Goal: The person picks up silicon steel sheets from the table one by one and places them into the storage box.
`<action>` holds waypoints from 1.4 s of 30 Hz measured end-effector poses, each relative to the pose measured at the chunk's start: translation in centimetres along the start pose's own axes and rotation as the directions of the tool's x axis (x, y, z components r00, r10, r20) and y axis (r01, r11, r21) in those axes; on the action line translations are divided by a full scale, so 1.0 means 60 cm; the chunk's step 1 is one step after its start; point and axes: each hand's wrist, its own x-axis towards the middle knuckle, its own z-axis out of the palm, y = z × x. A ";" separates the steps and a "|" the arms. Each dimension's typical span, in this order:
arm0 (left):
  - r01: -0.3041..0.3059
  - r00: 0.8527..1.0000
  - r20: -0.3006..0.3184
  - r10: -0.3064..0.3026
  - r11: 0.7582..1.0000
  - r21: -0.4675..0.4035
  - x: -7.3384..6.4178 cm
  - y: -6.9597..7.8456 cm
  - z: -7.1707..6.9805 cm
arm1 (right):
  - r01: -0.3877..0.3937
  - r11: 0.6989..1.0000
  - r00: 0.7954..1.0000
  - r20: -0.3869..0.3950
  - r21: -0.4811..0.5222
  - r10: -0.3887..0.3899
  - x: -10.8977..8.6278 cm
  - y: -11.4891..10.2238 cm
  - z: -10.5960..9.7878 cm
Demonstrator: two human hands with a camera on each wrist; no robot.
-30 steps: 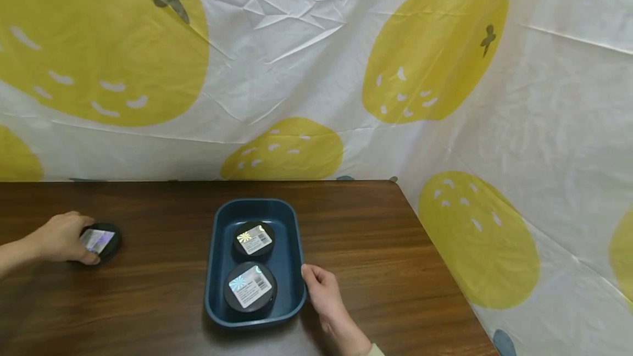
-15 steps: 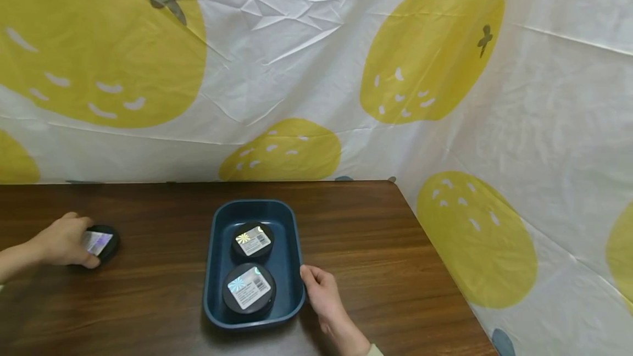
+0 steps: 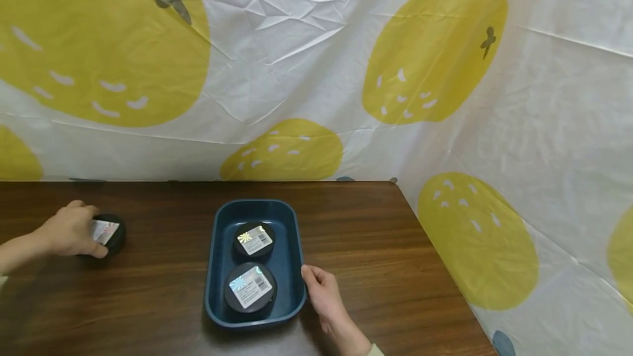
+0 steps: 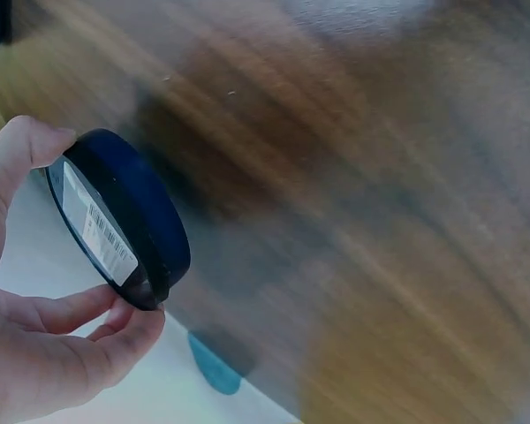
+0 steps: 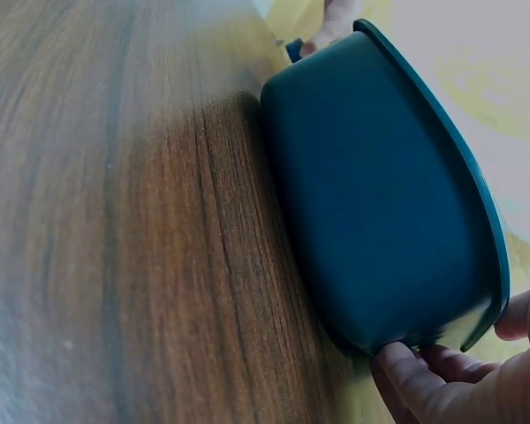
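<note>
At the left of the head view my left hand (image 3: 71, 231) holds a round flat black container (image 3: 116, 237) with a white barcode label on its top. The left wrist view shows the thumb on one side of this container (image 4: 155, 199) and curled fingers on the other, with a dark shadow on the tabletop beside it. My right hand (image 3: 325, 294) pinches the right rim of a dark blue rectangular tray (image 3: 287, 273). Two similar labelled black containers lie inside: a smaller one (image 3: 254, 242) behind, a larger one (image 3: 250, 288) in front.
The brown wooden table (image 3: 376, 257) carries the tray near its middle. Its back edge meets a hanging white cloth (image 3: 306, 81) with yellow fruit prints, and its right edge slants down beside the same cloth.
My left hand and its black container have shifted slightly back and to the right, and the container's label has changed angle. The right hand and tray stay in place.
</note>
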 end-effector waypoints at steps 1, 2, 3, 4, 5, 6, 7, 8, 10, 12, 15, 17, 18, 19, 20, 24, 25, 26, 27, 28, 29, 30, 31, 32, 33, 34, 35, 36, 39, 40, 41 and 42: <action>-0.003 1.000 0.003 0.003 1.000 0.002 0.002 0.003 -0.004 | 0.000 1.000 1.000 0.000 -0.001 0.000 0.000 0.000 0.000; -0.005 1.000 0.006 0.005 1.000 0.002 0.005 0.005 -0.008 | 0.001 1.000 1.000 0.000 -0.002 -0.001 0.000 0.000 0.000; -0.006 1.000 0.007 0.006 1.000 0.005 0.007 0.008 -0.011 | 0.001 1.000 1.000 0.001 -0.003 -0.001 0.000 0.000 -0.001; -0.008 1.000 0.006 0.008 1.000 0.007 0.009 0.011 -0.014 | 0.000 1.000 1.000 0.001 -0.003 0.000 0.000 0.000 -0.001; -0.009 1.000 0.004 0.009 1.000 0.007 0.012 0.015 -0.017 | 0.000 1.000 1.000 0.002 -0.004 0.000 0.000 0.000 -0.001; -0.010 1.000 0.002 0.010 1.000 0.005 0.015 0.018 -0.020 | -0.001 1.000 1.000 0.002 -0.003 0.001 0.001 0.001 -0.001; -0.011 1.000 0.001 0.011 1.000 0.003 0.017 0.022 -0.022 | -0.002 1.000 1.000 0.004 -0.003 0.002 0.001 0.001 -0.001; -0.013 1.000 -0.003 0.013 1.000 0.001 0.020 0.026 -0.024 | -0.004 1.000 1.000 0.005 -0.003 0.004 0.001 0.001 -0.001; -0.018 1.000 -0.009 0.017 1.000 -0.005 0.025 0.035 -0.029 | -0.006 1.000 1.000 0.008 -0.004 0.006 0.001 0.001 -0.001; -0.029 0.999 -0.022 0.029 1.000 -0.009 0.030 0.043 -0.033 | -0.008 1.000 1.000 0.011 -0.004 0.008 0.001 0.001 -0.002; -0.046 0.998 -0.048 0.045 0.999 -0.007 0.038 0.057 -0.040 | -0.006 1.000 1.000 0.012 -0.002 0.006 0.001 0.002 -0.003; -0.054 0.997 -0.061 0.054 0.999 -0.003 0.044 0.066 -0.046 | -0.004 1.000 1.000 0.013 0.001 0.004 0.001 0.003 -0.003; -0.053 0.997 -0.060 0.053 0.999 -0.004 0.047 0.071 -0.049 | -0.003 1.000 1.000 0.012 0.002 0.003 0.001 0.003 -0.003; -0.052 0.997 -0.055 0.051 0.999 -0.007 0.049 0.075 -0.052 | -0.002 1.000 1.000 0.012 0.004 0.002 0.001 0.003 -0.003; -0.050 0.998 -0.050 0.050 0.999 -0.010 0.052 0.080 -0.056 | -0.001 1.000 1.000 0.010 0.003 0.001 0.001 0.003 -0.003; -0.044 0.999 -0.025 0.043 0.999 -0.019 0.060 0.091 -0.067 | 0.004 1.000 1.000 0.007 0.001 -0.004 0.002 0.003 -0.002; -0.047 0.999 -0.025 0.046 0.999 -0.019 0.062 0.093 -0.069 | 0.005 1.000 1.000 0.007 0.001 -0.005 0.002 0.003 -0.002; -0.053 0.998 -0.029 0.052 0.998 -0.017 0.063 0.095 -0.071 | 0.006 1.000 1.000 0.007 0.001 -0.006 0.002 0.003 -0.002; -0.058 0.998 -0.032 0.058 0.998 -0.015 0.065 0.097 -0.072 | 0.005 1.000 1.000 0.009 0.004 -0.005 0.002 0.003 -0.002; -0.066 0.997 -0.037 0.066 0.998 -0.014 0.066 0.099 -0.073 | 0.005 1.000 1.000 0.009 0.005 -0.005 0.002 0.003 -0.001; -0.078 0.996 -0.043 0.077 0.997 -0.014 0.068 0.101 -0.074 | 0.007 1.000 1.000 0.012 0.007 -0.007 0.003 0.004 -0.002; -0.085 0.995 -0.048 0.085 0.996 -0.015 0.070 0.104 -0.074 | 0.006 1.000 1.000 0.014 0.010 -0.006 0.003 0.004 -0.001; -0.089 0.995 -0.053 0.089 0.996 -0.015 0.071 0.107 -0.075 | 0.006 1.000 1.000 0.014 0.011 -0.006 0.002 0.004 -0.001; -0.094 0.994 -0.057 0.092 0.995 -0.016 0.073 0.109 -0.075 | 0.004 1.000 1.000 0.015 0.014 -0.005 0.002 0.004 -0.001; -0.095 0.994 -0.059 0.094 0.995 -0.018 0.074 0.111 -0.075 | 0.004 1.000 1.000 0.016 0.016 -0.004 0.002 0.004 0.000; -0.096 0.994 -0.061 0.094 0.995 -0.019 0.075 0.113 -0.076 | 0.005 1.000 1.000 0.016 0.016 -0.005 0.002 0.005 0.000; -0.096 0.993 -0.064 0.095 0.995 -0.022 0.076 0.115 -0.077 | 0.004 1.000 1.000 0.016 0.018 -0.005 0.002 0.005 0.001; -0.098 0.993 -0.066 0.097 0.995 -0.022 0.077 0.117 -0.078 | 0.002 1.000 1.000 0.014 0.019 -0.003 0.002 0.004 0.002; -0.105 0.992 -0.069 0.104 0.994 -0.024 0.080 0.122 -0.082 | 0.005 1.000 1.000 0.015 0.023 -0.005 0.002 0.003 0.003; -0.110 0.992 -0.070 0.108 0.994 -0.023 0.081 0.124 -0.083 | 0.005 1.000 1.000 0.017 0.025 -0.005 0.002 0.003 0.003; -0.115 0.991 -0.069 0.113 0.993 -0.026 0.083 0.125 -0.085 | 0.005 1.000 1.000 0.017 0.026 -0.005 0.002 0.003 0.004; -0.119 0.991 -0.065 0.117 0.993 -0.026 0.085 0.127 -0.086 | 0.006 1.000 1.000 0.019 0.027 -0.006 0.002 0.002 0.004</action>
